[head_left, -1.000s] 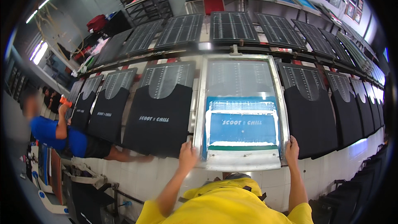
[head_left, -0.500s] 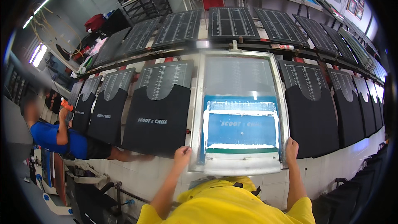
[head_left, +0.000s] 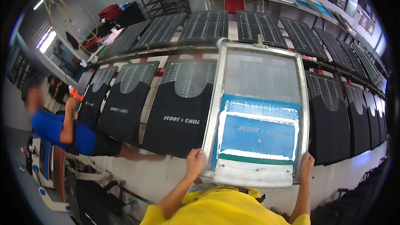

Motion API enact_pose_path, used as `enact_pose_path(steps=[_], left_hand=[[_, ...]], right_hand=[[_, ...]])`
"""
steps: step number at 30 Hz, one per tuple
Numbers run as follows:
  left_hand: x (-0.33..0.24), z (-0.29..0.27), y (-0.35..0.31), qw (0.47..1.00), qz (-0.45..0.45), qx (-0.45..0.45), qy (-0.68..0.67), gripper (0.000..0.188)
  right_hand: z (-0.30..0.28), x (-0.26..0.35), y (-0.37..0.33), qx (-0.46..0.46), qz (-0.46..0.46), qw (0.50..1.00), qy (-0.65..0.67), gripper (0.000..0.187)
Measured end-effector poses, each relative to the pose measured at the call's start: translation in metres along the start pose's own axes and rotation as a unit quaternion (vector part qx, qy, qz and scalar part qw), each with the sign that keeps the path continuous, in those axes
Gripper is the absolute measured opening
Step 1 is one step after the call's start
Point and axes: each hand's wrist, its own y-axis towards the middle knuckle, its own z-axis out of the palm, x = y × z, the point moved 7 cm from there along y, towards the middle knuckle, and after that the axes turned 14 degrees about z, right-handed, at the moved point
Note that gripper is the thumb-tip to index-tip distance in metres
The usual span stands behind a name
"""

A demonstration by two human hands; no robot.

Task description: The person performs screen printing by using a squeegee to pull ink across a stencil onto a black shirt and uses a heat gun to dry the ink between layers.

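Can't really read the lettering blurred behind the blue mesh (head_left: 260, 135), and most fingertips are hidden, but the left hand (head_left: 194, 163) and right hand (head_left: 307, 166) are curled round the rectangular metal frame (head_left: 213, 108), between black cloth shirts (head_left: 177, 121).

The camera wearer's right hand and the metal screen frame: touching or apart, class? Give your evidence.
Touching: the head view shows the right hand gripping the metal screen frame near its lower right corner, no gap between them.
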Motion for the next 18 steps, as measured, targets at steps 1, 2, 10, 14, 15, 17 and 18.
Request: enact_pose_path(steps=[1,2,10,14,15,17,18], left_hand=[[0.013,-0.016,0.002,1.0,-0.007,-0.005,-0.002,0.026],[0.029,-0.032,0.006,1.0,-0.014,-0.011,-0.004,0.026],[0.086,-0.165,0.063,1.0,-0.007,-0.016,-0.009,0.025],[0.127,-0.224,0.068,0.998,-0.009,-0.051,-0.034,0.022],[0.136,-0.236,0.068,0.998,-0.024,-0.047,-0.016,0.022],[0.148,-0.259,0.067,0.998,-0.054,-0.039,0.017,0.022],[0.154,-0.266,0.066,0.996,-0.069,-0.034,0.034,0.022]], right_hand=[[0.012,0.025,-0.03,0.01,0.013,1.0,0.008,0.042],[0.02,0.038,-0.053,0.02,0.027,0.999,0.015,0.041],[0.119,0.056,-0.139,0.091,-0.066,0.993,0.029,0.034],[0.16,0.065,-0.183,0.125,-0.066,0.988,0.055,0.033],[0.168,0.063,-0.192,0.127,-0.075,0.987,0.065,0.033],[0.183,0.059,-0.212,0.126,-0.072,0.987,0.061,0.033],[0.189,0.056,-0.22,0.126,-0.07,0.988,0.059,0.033]])
